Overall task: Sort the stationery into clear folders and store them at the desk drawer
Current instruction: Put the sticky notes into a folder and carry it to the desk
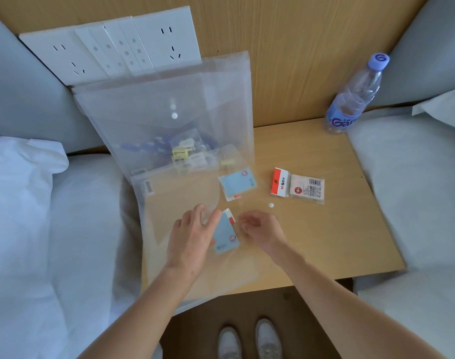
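Because the blue packet [226,235] is a thin, light card pack sealed in slick film, it should be pinched at an edge or corner rather than pressed flat, as it will likely slide on the equally slippery clear folder [179,193] lying open on the desk [324,229]. It currently sits tilted at the folder's right edge, near the front of the desk. Left hand [192,237] is extended forward, palm down, fingers curled round the packet's left side and holding it. Right hand [262,229] hovers just beside the packet's red top corner, fingers loosely curled; it appears to hold nothing, possibly touching the folder film. A second blue packet [238,183] and a pink packet [298,187] lie farther back on the desk, apart from both hands. Filled folders [169,120] lean against the wall behind.
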{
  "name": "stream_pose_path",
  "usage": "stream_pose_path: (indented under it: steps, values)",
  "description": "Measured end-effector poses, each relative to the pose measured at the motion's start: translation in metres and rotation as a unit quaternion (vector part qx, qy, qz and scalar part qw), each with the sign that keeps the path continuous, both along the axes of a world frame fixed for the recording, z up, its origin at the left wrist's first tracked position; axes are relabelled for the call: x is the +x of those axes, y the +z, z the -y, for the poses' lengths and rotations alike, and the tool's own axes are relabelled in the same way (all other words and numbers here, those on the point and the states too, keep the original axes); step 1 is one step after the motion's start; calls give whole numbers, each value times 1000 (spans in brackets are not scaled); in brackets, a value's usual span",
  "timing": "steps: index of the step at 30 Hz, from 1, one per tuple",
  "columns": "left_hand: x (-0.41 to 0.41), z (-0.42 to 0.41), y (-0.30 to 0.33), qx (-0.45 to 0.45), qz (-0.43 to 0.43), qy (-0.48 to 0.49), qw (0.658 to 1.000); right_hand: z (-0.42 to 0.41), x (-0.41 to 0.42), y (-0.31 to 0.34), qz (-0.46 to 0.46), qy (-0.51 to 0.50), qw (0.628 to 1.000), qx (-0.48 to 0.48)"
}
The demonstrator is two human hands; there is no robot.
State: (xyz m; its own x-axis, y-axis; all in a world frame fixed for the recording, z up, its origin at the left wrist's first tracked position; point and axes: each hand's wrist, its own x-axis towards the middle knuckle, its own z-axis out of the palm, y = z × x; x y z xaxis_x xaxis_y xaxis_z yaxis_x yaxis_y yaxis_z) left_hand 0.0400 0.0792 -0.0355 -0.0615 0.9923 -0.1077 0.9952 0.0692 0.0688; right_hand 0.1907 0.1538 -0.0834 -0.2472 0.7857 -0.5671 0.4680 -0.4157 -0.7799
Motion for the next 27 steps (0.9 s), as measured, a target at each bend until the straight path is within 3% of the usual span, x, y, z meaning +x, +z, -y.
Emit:
stream_pose_path:
  steps: [3,6,10,15,20,25,27]
  values:
    - [3,-6,-1,-15,5,6,1000,-20,26,1,31,-76,995,61]
    - [11,-14,6,-34,14,7,999,-49,52,4,118,-122,975,144]
    - [21,-24,8,-68,-34,-6,997,-84,77,7,192,-96,949,230]
    - [24,-31,4,-77,-56,-25,995,-98,84,-1,241,-2,944,224]
    - [23,-33,0,-93,-68,-26,993,-91,83,-12,248,7,943,221]
    - [24,-31,1,-93,-69,-24,993,-85,88,-6,354,61,911,201]
    - [23,-30,1,-96,-66,-21,993,-80,91,-4,351,52,918,179]
